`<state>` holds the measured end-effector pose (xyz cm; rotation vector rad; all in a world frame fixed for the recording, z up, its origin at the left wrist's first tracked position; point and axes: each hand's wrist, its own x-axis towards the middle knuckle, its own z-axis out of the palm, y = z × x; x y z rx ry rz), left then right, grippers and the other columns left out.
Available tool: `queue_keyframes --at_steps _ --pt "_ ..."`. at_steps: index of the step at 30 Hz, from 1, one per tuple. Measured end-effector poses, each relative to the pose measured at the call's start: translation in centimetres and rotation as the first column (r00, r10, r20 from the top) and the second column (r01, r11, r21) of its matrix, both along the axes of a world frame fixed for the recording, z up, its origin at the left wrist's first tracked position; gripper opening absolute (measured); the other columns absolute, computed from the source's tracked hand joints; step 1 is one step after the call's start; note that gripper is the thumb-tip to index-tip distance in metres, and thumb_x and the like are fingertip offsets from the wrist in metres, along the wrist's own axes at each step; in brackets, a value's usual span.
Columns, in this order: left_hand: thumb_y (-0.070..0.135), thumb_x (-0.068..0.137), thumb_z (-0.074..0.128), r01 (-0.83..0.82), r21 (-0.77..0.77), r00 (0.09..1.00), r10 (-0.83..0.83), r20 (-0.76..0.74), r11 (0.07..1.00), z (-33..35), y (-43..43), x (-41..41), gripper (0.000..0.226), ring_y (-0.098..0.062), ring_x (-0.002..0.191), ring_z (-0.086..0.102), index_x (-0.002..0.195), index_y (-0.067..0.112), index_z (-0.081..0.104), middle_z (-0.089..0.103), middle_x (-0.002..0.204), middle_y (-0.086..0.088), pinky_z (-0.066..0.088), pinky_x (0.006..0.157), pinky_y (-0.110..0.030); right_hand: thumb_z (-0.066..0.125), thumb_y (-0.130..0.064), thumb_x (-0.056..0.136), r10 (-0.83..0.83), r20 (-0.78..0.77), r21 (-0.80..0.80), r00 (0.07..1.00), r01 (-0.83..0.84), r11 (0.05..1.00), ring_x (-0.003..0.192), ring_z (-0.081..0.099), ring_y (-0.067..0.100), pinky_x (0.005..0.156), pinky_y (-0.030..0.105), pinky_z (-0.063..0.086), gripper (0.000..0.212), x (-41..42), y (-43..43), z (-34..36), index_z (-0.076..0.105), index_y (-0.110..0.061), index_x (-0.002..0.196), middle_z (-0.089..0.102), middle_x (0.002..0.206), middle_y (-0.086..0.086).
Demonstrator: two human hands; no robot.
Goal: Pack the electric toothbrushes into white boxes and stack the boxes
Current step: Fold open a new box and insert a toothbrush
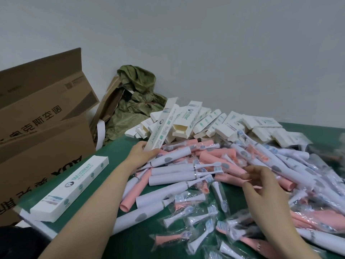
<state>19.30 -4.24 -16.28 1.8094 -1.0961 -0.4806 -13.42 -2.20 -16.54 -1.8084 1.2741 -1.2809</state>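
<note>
Green surface [115,146]; task at early stage. Done: one closed box [74,186] near left edge, possibly second beneath; stack barely begun. In progress: left hand [143,154] grips lower end of tilted white box [160,131]; right hand [261,186], fingers loosely curled, holds nothing, over toothbrushes [173,171]. These pink and white, dozens loose. Empty boxes [205,120] behind, dozens, uncountable.

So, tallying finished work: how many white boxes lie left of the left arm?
2: one closed box on top, a second box partly hidden beneath it; more may be hidden.
</note>
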Motion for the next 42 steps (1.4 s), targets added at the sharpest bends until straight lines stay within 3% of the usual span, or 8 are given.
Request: queue_keyframes --at_steps 16,20,23,25,28,33,36,42 --pt "0.025 0.065 0.078 0.259 -0.361 0.884 -0.37 -0.285 0.896 2.1 0.3 -7.5 0.036 -0.01 0.088 0.067 0.098 0.034 0.067 0.072 0.09 0.015 0.056 0.071 -0.023 0.051 -0.003 0.09 -0.004 0.024 0.03 1.0 0.003 1.0 0.078 0.054 -0.01 0.059 0.007 0.04 0.027 -0.4 0.1 -0.2 0.051 -0.025 0.106 0.058 0.092 -0.014" --pt "0.015 0.07 0.082 0.275 -0.374 0.961 -0.259 0.094 0.885 3.0 0.0 -8.5 0.05 0.005 0.099 0.052 0.101 0.045 0.057 0.059 0.106 0.014 0.042 0.076 -0.009 0.066 -0.015 0.084 0.053 0.214 0.066 0.975 -0.068 0.995 0.085 0.062 0.001 0.066 0.005 0.043 0.024 -0.8 -0.3 0.7 0.054 -0.027 0.102 0.063 0.096 -0.009" --pt "0.021 0.067 0.084 0.355 -0.332 0.9 -0.224 0.373 0.874 3.9 0.3 -9.1 0.06 0.021 0.099 0.036 0.106 0.05 0.05 0.042 0.105 0.016 0.026 0.079 0.004 0.08 -0.037 0.068 0.174 0.551 0.132 0.816 -0.291 0.948 0.083 0.07 0.004 0.063 0.012 0.052 0.063 -0.9 -0.8 2.8 0.049 -0.023 0.12 0.063 0.112 -0.004" --pt "0.023 0.066 0.084 0.417 -0.251 0.858 -0.288 0.425 0.873 4.4 0.6 -9.7 0.06 0.015 0.1 0.038 0.113 0.044 0.053 0.041 0.107 0.013 0.025 0.08 0.004 0.082 -0.037 0.06 0.138 0.731 0.144 0.668 -0.349 0.926 0.08 0.071 0.004 0.053 0.014 0.053 0.076 -0.9 -1.4 4.1 0.047 -0.017 0.124 0.063 0.116 0.001" --pt "0.021 0.064 0.085 0.487 -0.163 0.795 -0.358 0.49 0.858 5.1 0.8 -10.5 0.07 0.001 0.104 0.043 0.119 0.045 0.048 0.044 0.112 0.01 0.031 0.087 -0.004 0.076 -0.028 0.075 -0.013 0.806 0.234 0.592 -0.299 0.925 0.081 0.072 0.011 0.053 0.019 0.054 0.049 -1.7 -2.5 5.0 0.054 -0.011 0.116 0.071 0.108 0.006" --pt "0.026 0.046 0.091 0.385 -0.517 0.89 -0.456 -0.011 0.764 6.4 1.2 -12.1 0.083 -0.003 0.103 0.059 0.115 0.039 0.047 0.062 0.112 0.008 0.05 0.079 -0.02 0.062 -0.017 0.09 -0.164 0.897 0.35 0.412 -0.432 0.831 0.075 0.072 0.019 0.056 0.023 0.057 0.016 -2.8 -3.8 4.0 0.062 -0.005 0.102 0.072 0.094 0.011" --pt "0.036 0.031 0.096 0.266 -0.711 0.657 -0.663 -0.36 0.65 7.2 0.6 -13.6 0.096 -0.017 0.095 0.065 0.113 0.023 0.048 0.062 0.112 -0.003 0.058 0.059 -0.033 0.061 -0.017 0.091 -0.193 0.919 0.344 0.345 -0.459 0.819 0.094 0.069 0.022 0.07 0.028 0.059 0.015 -2.2 -4.2 4.3 0.061 -0.004 0.099 0.073 0.096 0.012" --pt "0.009 0.062 0.078 0.311 -0.709 0.537 -0.733 -0.418 0.633 7.0 1.3 -15.1 0.071 -0.035 0.107 0.058 0.124 0.024 0.049 0.067 0.111 -0.011 0.056 0.076 -0.049 0.063 -0.017 0.09 -0.137 0.917 0.301 0.374 -0.426 0.853 0.066 0.071 0.01 0.055 0.016 0.055 0.01 -2.4 -4.0 5.4 0.064 -0.007 0.094 0.074 0.08 0.003"
